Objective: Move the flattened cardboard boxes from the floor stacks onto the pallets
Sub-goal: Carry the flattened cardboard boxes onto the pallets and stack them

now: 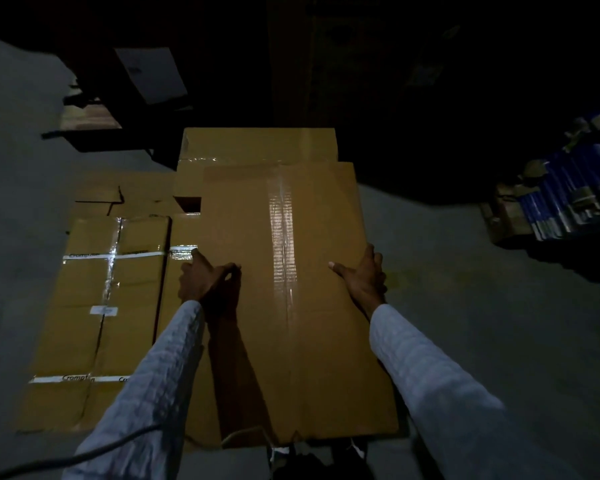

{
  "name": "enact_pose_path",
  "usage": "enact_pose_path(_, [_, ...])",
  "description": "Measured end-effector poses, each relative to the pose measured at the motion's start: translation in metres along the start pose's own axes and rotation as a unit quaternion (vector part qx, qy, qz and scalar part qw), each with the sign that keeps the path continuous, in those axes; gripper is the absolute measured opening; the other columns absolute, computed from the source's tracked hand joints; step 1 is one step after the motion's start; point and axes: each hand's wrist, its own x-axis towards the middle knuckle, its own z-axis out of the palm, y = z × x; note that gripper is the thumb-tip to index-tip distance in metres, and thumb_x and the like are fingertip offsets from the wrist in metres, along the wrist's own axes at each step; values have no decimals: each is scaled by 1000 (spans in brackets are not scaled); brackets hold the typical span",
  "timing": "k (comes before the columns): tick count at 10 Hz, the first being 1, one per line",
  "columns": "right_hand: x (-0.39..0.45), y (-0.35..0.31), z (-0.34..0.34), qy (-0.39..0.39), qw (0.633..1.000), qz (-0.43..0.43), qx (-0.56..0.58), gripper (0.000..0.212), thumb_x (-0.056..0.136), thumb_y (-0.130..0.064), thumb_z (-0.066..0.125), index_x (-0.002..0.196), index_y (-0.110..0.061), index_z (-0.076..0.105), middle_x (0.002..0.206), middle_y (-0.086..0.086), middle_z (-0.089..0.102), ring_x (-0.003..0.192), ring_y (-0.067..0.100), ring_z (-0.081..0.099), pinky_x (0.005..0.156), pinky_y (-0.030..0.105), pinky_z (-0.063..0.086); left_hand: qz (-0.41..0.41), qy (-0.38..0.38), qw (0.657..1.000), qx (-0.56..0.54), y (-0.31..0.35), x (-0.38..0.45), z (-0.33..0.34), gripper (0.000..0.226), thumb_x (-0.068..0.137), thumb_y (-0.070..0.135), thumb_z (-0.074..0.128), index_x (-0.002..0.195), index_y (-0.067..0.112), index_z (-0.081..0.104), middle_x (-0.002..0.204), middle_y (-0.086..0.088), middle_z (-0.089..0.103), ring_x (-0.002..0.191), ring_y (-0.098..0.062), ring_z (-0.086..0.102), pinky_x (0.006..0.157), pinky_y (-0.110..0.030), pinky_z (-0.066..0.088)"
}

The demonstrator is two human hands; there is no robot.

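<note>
A large flattened cardboard box [291,306] with a clear tape strip down its middle lies in front of me, held at both long edges. My left hand [205,278] grips its left edge, thumb on top. My right hand [362,275] grips its right edge, fingers curled under. Beneath and beyond it lies another flattened box [257,145]. To the left, a stack of flattened boxes [118,306] with white printed tape rests on the floor. A dark pallet [90,116] shows dimly at the upper left.
The room is very dark. Grey concrete floor [499,323] spreads to the right. A pile of blue packaged goods and cartons [561,188] stands at the right edge. A cable [84,455] trails near my left sleeve. Tall dark cartons rise at the back.
</note>
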Motion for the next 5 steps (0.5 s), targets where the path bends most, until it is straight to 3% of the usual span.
enact_pose_path(2, [-5, -1, -2, -6, 1000, 6, -12, 115, 77, -59, 79, 162, -24, 9, 165, 8, 19, 145, 43, 30, 114, 61, 32, -9, 15, 1000, 7, -4, 4, 8, 113, 52, 82, 73, 141, 24, 36, 136, -24, 53, 118, -49, 58, 94, -62, 53])
enact_pose_path(3, [-15, -3, -7, -31, 999, -1, -36, 117, 82, -62, 73, 162, -24, -3, 169, 6, 10, 148, 46, 22, 117, 62, 27, -11, -42, 999, 31, 10, -15, -5, 117, 81, 68, 73, 165, 19, 7, 162, -25, 29, 143, -50, 37, 115, -62, 35])
enact_pose_path(4, [-16, -6, -22, -14, 988, -85, -124, 117, 85, -68, 63, 162, -18, -9, 170, 5, 0, 152, 46, 10, 121, 62, 15, 112, -1, 990, 86, 32, -31, -22, 110, 95, 60, 62, 165, 7, -4, 172, -19, 7, 157, -43, 11, 125, -60, 17])
enact_pose_path(5, [-19, -30, -54, 29, 962, -220, -160, 111, 89, -74, 51, 162, -14, -8, 171, 7, -4, 156, 35, 0, 124, 57, 9, 271, 42, 958, 80, 75, -49, -54, 106, 98, 69, 43, 165, 3, -6, 174, -15, -3, 161, -31, 0, 128, -53, 9])
